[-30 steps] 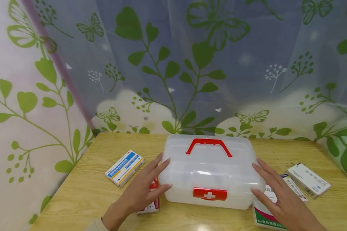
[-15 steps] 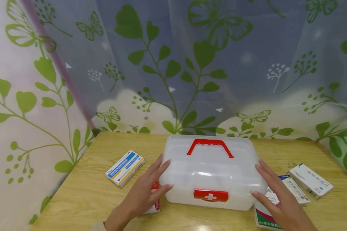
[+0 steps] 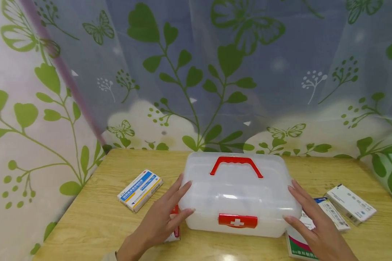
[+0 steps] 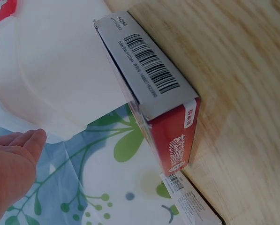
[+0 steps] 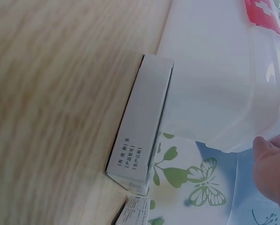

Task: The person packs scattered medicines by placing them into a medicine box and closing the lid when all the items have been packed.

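Observation:
In the head view a translucent white plastic first-aid box (image 3: pixel 238 195) stands with its lid down. It has a red handle (image 3: pixel 236 160) on top and a red latch (image 3: pixel 237 220) with a white cross in front. My left hand (image 3: pixel 160 217) lies along its left side, fingers extended and fingertips touching the lid edge. On the opposite side, the fingers of my right hand (image 3: pixel 318 221) touch the lid in the same way. A red and white medicine box (image 4: pixel 165 98), partly covered by my left hand in the head view, stands beside the container. Close to my right hand is a green and white medicine box (image 3: pixel 300 243).
A blue and white medicine box (image 3: pixel 140 190) lies at the left of the wooden table (image 3: pixel 94 214). To the right lie a white medicine box (image 3: pixel 351 203) and a blue-edged one (image 3: pixel 334 214) partly behind my right hand. A leaf-patterned curtain (image 3: pixel 170 72) hangs along the table's back edge.
Both hands stay at the sides of the first-aid box, which looks still. My left hand covers slightly more of the red medicine box. The head view has shifted a little.

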### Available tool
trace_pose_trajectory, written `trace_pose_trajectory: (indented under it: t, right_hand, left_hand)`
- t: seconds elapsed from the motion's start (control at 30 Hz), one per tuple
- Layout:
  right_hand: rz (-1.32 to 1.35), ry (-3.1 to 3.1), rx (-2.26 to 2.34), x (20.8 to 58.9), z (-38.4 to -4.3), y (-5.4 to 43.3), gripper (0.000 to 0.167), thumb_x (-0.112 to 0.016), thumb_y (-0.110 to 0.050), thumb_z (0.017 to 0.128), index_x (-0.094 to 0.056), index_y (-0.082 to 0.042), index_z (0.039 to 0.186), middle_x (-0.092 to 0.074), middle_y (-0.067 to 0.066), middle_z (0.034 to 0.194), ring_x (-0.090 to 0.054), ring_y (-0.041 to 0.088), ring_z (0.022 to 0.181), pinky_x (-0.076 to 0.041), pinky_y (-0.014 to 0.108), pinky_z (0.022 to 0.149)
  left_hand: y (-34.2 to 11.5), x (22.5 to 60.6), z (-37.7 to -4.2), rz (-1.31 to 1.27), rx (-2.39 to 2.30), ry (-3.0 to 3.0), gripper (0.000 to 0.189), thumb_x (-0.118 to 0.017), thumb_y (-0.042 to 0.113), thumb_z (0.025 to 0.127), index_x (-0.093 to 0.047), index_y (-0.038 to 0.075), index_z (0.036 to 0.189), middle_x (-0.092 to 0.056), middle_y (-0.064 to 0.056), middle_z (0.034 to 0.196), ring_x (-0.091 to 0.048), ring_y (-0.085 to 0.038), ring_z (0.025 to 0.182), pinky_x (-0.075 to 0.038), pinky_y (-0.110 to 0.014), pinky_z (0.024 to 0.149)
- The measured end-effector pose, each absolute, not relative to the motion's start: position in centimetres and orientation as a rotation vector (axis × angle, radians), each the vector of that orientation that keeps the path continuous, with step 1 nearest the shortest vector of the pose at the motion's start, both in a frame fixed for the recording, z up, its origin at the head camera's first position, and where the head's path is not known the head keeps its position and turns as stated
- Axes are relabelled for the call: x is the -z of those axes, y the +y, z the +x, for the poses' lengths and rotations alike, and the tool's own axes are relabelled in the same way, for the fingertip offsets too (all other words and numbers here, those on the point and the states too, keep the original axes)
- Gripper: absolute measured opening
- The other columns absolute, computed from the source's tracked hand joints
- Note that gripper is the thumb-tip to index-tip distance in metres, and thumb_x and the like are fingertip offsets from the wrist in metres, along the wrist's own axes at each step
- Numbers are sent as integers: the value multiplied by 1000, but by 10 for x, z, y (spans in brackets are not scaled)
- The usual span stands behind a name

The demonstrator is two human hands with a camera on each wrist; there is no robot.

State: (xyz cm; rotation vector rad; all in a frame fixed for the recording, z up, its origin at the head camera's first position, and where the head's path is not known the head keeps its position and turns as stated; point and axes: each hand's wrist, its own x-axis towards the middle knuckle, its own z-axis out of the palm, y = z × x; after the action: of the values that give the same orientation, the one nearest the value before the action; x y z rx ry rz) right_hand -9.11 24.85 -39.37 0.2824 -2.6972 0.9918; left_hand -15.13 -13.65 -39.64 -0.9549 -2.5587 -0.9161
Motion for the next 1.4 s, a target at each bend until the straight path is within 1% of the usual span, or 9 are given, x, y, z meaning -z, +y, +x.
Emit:
trace_pose_trajectory:
  t: [0.07, 0.13, 0.2, 0.27, 0.37, 0.43, 1.0, 1.17, 1.4]
  right_hand:
    - [288, -2693, -979, 393, -91, 248, 73, -67, -27, 91, -26, -34, 151, -16, -8, 157, -12, -10, 134, -20, 3, 94]
    - [278, -2701, -974, 393, -91, 248, 73, -67, -28, 91, -25, -34, 151, -16, -8, 157, -11, -11, 133, -19, 3, 92]
    - [259, -2717, -973, 392, -92, 249, 73, -67, -29, 91, -25, -35, 151, -15, -8, 157, -14, -4, 136, -30, 17, 101]
    - [249, -2721, -968, 392, -92, 248, 73, -67, -30, 91, -25, -35, 151, -16, -8, 157, -15, -5, 136, -32, 17, 99]
    - [274, -2679, -977, 391, -93, 249, 73, -67, -26, 91, -26, -32, 151, -18, -5, 157, -16, -7, 135, -34, 10, 97]
    - [306, -2634, -979, 390, -94, 249, 74, -69, -20, 90, -28, -29, 151, -21, -4, 156, -15, -14, 131, -22, -3, 88]
    - [416, -2503, -1059, 373, -99, 251, 80, -73, -4, 84, -32, -21, 150, -27, -4, 154, -25, -10, 131, -31, 1, 89]
    - [441, -2508, -1040, 367, -100, 255, 91, -81, -5, 75, -33, -21, 150, -30, 1, 153, -26, -11, 129, -33, 2, 87]
    - [439, -2476, -1038, 360, -102, 254, 89, -81, -2, 74, -36, -20, 149, -33, -2, 152, -30, -7, 130, -34, 3, 89]
  left_hand:
    - [-137, 396, -151, -955, 915, -2560, 68, -62, 40, 93, -28, 30, 151, -18, 1, 157, -32, -20, 137, -42, -44, 100]
    - [-137, 395, -151, -956, 914, -2562, 68, -62, 40, 93, -28, 30, 151, -19, 1, 157, -32, -20, 137, -41, -44, 100]
    - [-137, 394, -151, -950, 921, -2569, 68, -61, 40, 93, -28, 31, 151, -19, 1, 157, -31, -20, 137, -41, -44, 100]
    - [-136, 393, -150, -941, 927, -2574, 68, -61, 40, 93, -28, 31, 151, -19, 1, 157, -31, -20, 137, -41, -45, 100]
    - [-135, 391, -150, -926, 946, -2570, 67, -61, 39, 93, -28, 30, 151, -20, 0, 157, -31, -20, 137, -40, -47, 101]
    - [-135, 389, -150, -925, 957, -2552, 66, -61, 37, 94, -29, 29, 151, -22, -1, 156, -31, -21, 137, -39, -48, 102]
    - [-127, 378, -154, -833, 1114, -2359, 59, -70, 26, 88, -47, 20, 143, -41, -6, 147, -41, -23, 132, -38, -45, 103]
    - [-125, 375, -157, -845, 1140, -2310, 59, -71, 23, 88, -47, 19, 142, -42, -6, 146, -41, -21, 132, -36, -43, 105]
    - [-125, 372, -162, -868, 1123, -2249, 59, -70, 22, 88, -47, 17, 143, -44, -9, 144, -41, -20, 131, -37, -45, 104]
